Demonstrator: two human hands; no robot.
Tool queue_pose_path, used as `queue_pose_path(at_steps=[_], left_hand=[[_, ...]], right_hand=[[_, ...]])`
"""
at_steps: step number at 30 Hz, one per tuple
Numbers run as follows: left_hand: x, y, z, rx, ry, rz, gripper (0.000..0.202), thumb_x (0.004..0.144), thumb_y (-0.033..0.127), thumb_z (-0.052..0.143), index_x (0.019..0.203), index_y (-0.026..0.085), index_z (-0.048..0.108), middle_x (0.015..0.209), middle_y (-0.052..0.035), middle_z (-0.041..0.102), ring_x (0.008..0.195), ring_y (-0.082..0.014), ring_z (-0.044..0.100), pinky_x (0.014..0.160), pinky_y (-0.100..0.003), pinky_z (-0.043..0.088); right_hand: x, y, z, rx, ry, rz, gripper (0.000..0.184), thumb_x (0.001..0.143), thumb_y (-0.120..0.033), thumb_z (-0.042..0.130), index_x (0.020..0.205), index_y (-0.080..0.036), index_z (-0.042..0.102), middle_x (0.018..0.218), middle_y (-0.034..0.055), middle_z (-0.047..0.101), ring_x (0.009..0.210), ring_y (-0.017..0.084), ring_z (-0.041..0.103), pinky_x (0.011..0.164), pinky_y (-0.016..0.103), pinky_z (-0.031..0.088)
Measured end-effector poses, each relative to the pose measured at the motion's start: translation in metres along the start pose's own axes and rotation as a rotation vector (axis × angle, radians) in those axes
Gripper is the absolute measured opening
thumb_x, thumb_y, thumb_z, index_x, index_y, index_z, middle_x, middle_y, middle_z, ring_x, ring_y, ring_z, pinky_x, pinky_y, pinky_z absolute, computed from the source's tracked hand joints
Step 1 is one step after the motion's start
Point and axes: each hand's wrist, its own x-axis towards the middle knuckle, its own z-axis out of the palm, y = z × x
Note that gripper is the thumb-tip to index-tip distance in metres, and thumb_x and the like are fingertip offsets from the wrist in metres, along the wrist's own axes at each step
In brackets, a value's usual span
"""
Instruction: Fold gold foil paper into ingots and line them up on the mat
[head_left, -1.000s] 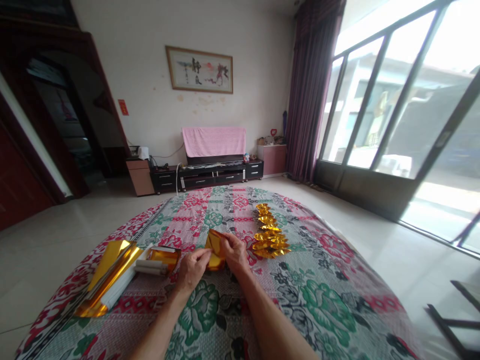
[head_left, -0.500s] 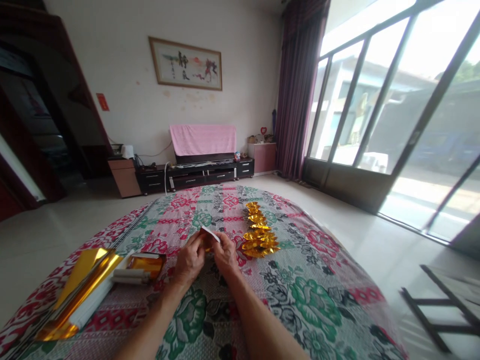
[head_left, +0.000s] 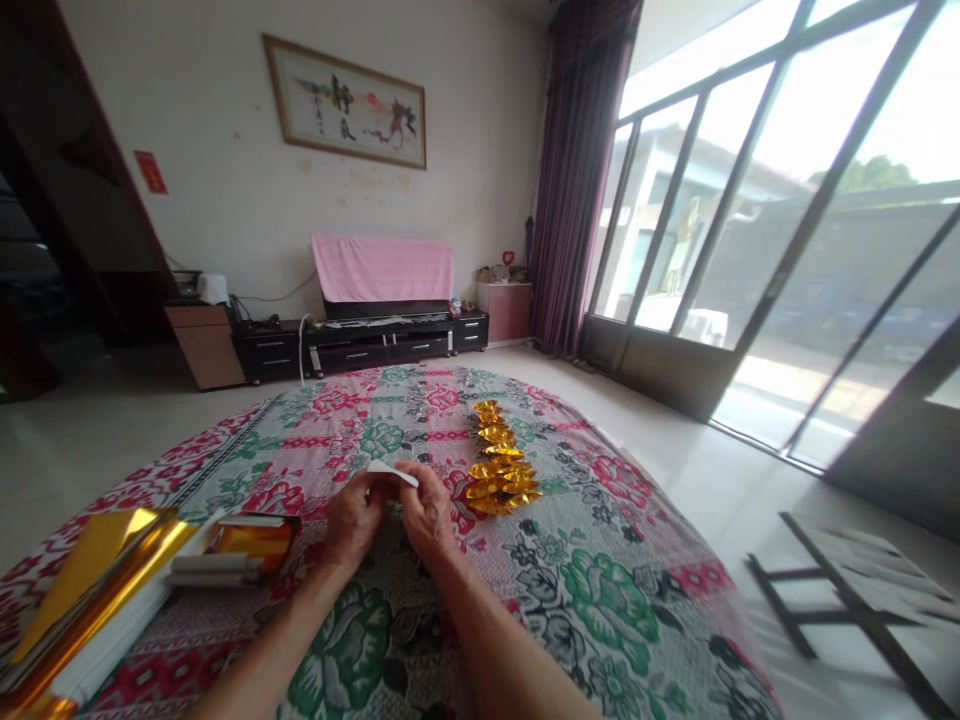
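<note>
Between my two hands, above the middle of the table, is a small sheet of paper (head_left: 391,470) whose white side faces up. My left hand (head_left: 355,520) grips its left end, and my right hand (head_left: 427,508) pinches its right end. The fingers partly hide the underside of the paper. To the right of my hands lies a row of folded gold foil pieces (head_left: 501,465). On the left is a stack of gold foil sheets (head_left: 105,580) with white backs. Beside it sits a dark shallow box (head_left: 294,540) with gold foil and white rolled paper (head_left: 214,570).
A flowered cloth (head_left: 600,600) covers the round table. A folding wooden stool (head_left: 847,590) stands on the floor at right. Against the far wall is a low black cabinet (head_left: 360,352) under a pink cloth (head_left: 386,268). Glass sliding doors (head_left: 720,220) fill the right side.
The camera view has turned to the right, so the room and table things shift left. My hands still hold the paper, which now lies flatter with more of its white side showing.
</note>
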Motion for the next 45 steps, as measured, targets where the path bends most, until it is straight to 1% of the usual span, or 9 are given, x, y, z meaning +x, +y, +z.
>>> queue_pose_path(at_steps=[3, 7, 11, 14, 20, 25, 36, 41, 45], left_hand=[[0.000, -0.003, 0.002, 0.004, 0.059, -0.020, 0.023, 0.077, 0.029, 0.045, 0.088, 0.021, 0.064, 0.090, -0.0041, 0.069, 0.076, -0.0177, 0.065, 0.070, -0.026, 0.050], [-0.002, -0.004, 0.000, -0.020, 0.133, -0.037, 0.030, 0.074, 0.028, 0.048, 0.100, 0.018, 0.060, 0.104, -0.0079, 0.066, 0.085, -0.0199, 0.064, 0.076, -0.030, 0.050], [-0.004, 0.001, -0.006, -0.077, 0.105, -0.150, 0.038, 0.073, 0.028, 0.050, 0.109, 0.018, 0.054, 0.103, -0.0079, 0.066, 0.068, -0.0164, 0.066, 0.066, -0.026, 0.052], [-0.005, 0.004, -0.007, -0.158, 0.097, -0.136, 0.045, 0.071, 0.026, 0.050, 0.116, 0.019, 0.049, 0.112, -0.0078, 0.062, 0.070, -0.0145, 0.066, 0.066, -0.024, 0.052], [-0.005, 0.004, -0.005, -0.127, 0.022, -0.059, 0.031, 0.070, 0.029, 0.049, 0.097, 0.021, 0.062, 0.095, -0.0027, 0.070, 0.081, -0.0180, 0.066, 0.074, -0.025, 0.052], [-0.005, 0.003, -0.006, -0.116, -0.004, -0.033, 0.026, 0.073, 0.036, 0.050, 0.090, 0.022, 0.064, 0.090, -0.0016, 0.070, 0.085, -0.0185, 0.065, 0.075, -0.024, 0.051], [-0.007, 0.003, -0.008, -0.051, 0.008, 0.081, 0.027, 0.074, 0.036, 0.046, 0.089, 0.022, 0.064, 0.095, -0.0022, 0.069, 0.089, -0.0189, 0.064, 0.084, -0.027, 0.050], [-0.007, 0.002, -0.008, -0.032, 0.044, 0.108, 0.029, 0.076, 0.038, 0.045, 0.091, 0.020, 0.063, 0.099, -0.0044, 0.067, 0.095, -0.0202, 0.061, 0.088, -0.030, 0.048], [-0.006, -0.002, -0.006, -0.025, 0.061, 0.121, 0.029, 0.078, 0.036, 0.044, 0.094, 0.020, 0.062, 0.103, -0.0042, 0.065, 0.098, -0.0201, 0.060, 0.092, -0.032, 0.046]], right_hand=[[0.000, 0.001, 0.000, -0.033, -0.011, -0.052, 0.022, 0.079, -0.018, 0.042, 0.089, -0.018, 0.061, 0.092, 0.0026, 0.065, 0.087, 0.014, 0.061, 0.081, 0.025, 0.047], [-0.001, -0.001, -0.001, -0.097, -0.023, -0.097, 0.020, 0.079, -0.017, 0.042, 0.084, -0.018, 0.062, 0.095, 0.0034, 0.065, 0.090, 0.014, 0.060, 0.084, 0.025, 0.045], [-0.001, -0.003, -0.001, -0.117, -0.022, -0.104, 0.020, 0.078, -0.017, 0.043, 0.082, -0.018, 0.063, 0.093, 0.0033, 0.065, 0.089, 0.014, 0.060, 0.081, 0.025, 0.046], [-0.001, -0.002, 0.000, -0.129, -0.017, -0.090, 0.022, 0.079, -0.018, 0.044, 0.089, -0.018, 0.064, 0.091, 0.0031, 0.066, 0.086, 0.014, 0.061, 0.079, 0.024, 0.047], [-0.001, -0.001, 0.000, -0.115, -0.013, -0.069, 0.022, 0.078, -0.016, 0.044, 0.088, -0.020, 0.063, 0.089, 0.0015, 0.066, 0.085, 0.014, 0.061, 0.079, 0.025, 0.048], [-0.001, -0.001, 0.000, -0.086, -0.006, -0.052, 0.021, 0.077, -0.016, 0.044, 0.085, -0.020, 0.063, 0.088, 0.0014, 0.066, 0.085, 0.014, 0.061, 0.081, 0.025, 0.047], [0.000, 0.001, 0.002, -0.072, 0.031, -0.038, 0.021, 0.071, -0.012, 0.043, 0.079, -0.019, 0.062, 0.088, 0.0020, 0.065, 0.085, 0.014, 0.060, 0.081, 0.025, 0.047], [0.000, 0.004, 0.006, -0.147, 0.055, -0.047, 0.024, 0.067, -0.010, 0.046, 0.079, -0.020, 0.064, 0.099, 0.0039, 0.063, 0.094, 0.016, 0.058, 0.086, 0.028, 0.045], [0.000, 0.009, 0.009, -0.197, 0.059, -0.014, 0.030, 0.066, -0.010, 0.048, 0.090, -0.021, 0.063, 0.113, 0.0057, 0.058, 0.107, 0.018, 0.052, 0.094, 0.032, 0.040]])
